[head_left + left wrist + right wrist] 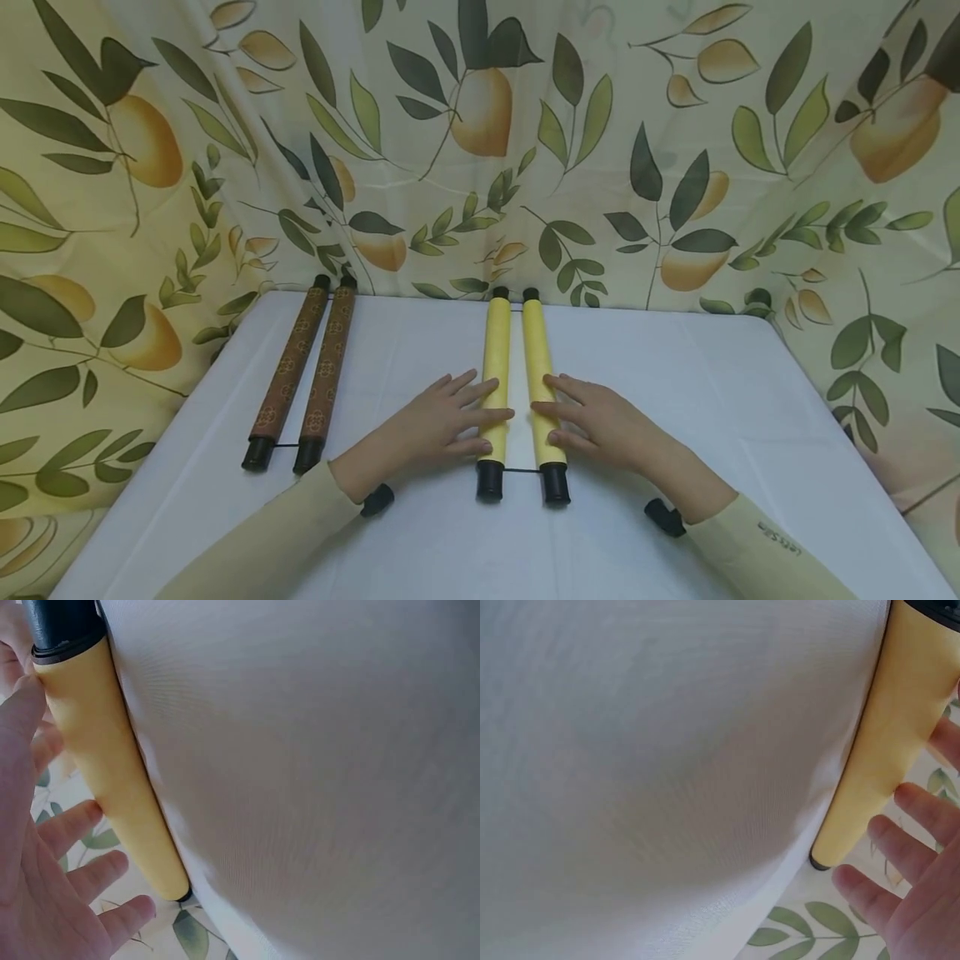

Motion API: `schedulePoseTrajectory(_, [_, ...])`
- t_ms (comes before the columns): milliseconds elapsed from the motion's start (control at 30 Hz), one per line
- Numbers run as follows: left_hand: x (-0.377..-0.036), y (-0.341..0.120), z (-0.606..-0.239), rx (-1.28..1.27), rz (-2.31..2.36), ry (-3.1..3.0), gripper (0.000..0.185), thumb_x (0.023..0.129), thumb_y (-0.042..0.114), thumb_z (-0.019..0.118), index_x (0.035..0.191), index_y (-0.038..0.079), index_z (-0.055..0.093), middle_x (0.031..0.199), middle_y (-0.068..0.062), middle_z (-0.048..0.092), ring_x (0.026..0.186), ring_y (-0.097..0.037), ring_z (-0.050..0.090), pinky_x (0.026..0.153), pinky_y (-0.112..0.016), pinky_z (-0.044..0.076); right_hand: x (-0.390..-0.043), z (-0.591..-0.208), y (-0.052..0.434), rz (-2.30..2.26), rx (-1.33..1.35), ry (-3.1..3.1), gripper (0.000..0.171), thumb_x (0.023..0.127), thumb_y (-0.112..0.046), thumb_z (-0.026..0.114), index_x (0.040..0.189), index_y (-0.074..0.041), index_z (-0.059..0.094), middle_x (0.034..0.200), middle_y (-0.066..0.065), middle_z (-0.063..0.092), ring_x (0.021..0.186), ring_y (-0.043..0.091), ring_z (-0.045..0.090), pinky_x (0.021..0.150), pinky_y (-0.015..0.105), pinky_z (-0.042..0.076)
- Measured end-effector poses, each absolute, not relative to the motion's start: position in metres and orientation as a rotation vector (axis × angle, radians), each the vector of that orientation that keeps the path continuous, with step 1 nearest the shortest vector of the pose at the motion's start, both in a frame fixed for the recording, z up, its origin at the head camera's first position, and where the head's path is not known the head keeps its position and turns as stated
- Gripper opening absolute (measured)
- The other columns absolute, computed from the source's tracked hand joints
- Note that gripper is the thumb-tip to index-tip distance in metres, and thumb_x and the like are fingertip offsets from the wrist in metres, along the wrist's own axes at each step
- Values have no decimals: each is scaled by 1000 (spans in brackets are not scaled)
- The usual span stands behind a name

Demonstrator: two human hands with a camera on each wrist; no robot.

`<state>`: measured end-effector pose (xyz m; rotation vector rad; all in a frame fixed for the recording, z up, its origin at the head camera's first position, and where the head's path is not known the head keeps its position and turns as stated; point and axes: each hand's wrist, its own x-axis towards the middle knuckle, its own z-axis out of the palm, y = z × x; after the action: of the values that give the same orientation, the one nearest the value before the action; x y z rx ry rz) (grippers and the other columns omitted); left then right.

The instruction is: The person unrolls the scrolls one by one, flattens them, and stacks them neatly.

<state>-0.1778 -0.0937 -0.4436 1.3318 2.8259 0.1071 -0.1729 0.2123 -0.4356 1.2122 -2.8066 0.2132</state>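
Both hands on a rolled yellow scroll

The left hand [438, 421] and right hand [600, 421] lie flat with straight fingers on the yellow scroll's [517, 383] two rollers; a brown scroll [300, 375] lies left of it on the white counter [750, 400].

Makeshift home-style tabletop setup, white-clothed table [675, 375], leaf-and-fruit patterned curtain [600, 125] as backdrop

2 scrolls [517, 392] right of 2 others [303, 375]
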Motion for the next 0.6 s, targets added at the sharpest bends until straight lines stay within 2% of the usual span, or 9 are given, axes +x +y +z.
schedulePoseTrajectory(133, [-179,-94,-442,1341,64,2826,54,100,64,38,150,45,40,165,-2,25,151,-34,22,115,-57,30,-173,-434,215,230,1204,-2833,53,95,-55,58,139,-25,59,156,7,43,142,31,42,108,49,42])
schedulePoseTrajectory(367, [-179,-94,-442,1379,47,2819,55,99,64,40,149,41,44,167,-3,17,151,-36,21,113,-57,34,-170,-435,220,234,1185,-2875,52,96,-57,55,141,-32,57,156,8,41,138,32,46,106,51,44])
schedulePoseTrajectory(600, [-178,-94,-438,1397,16,2822,53,99,62,43,146,37,50,162,0,32,149,-37,27,112,-58,34,-169,-434,225,239,1193,-2854,53,95,-57,56,139,-28,59,155,5,43,139,29,45,106,50,44])
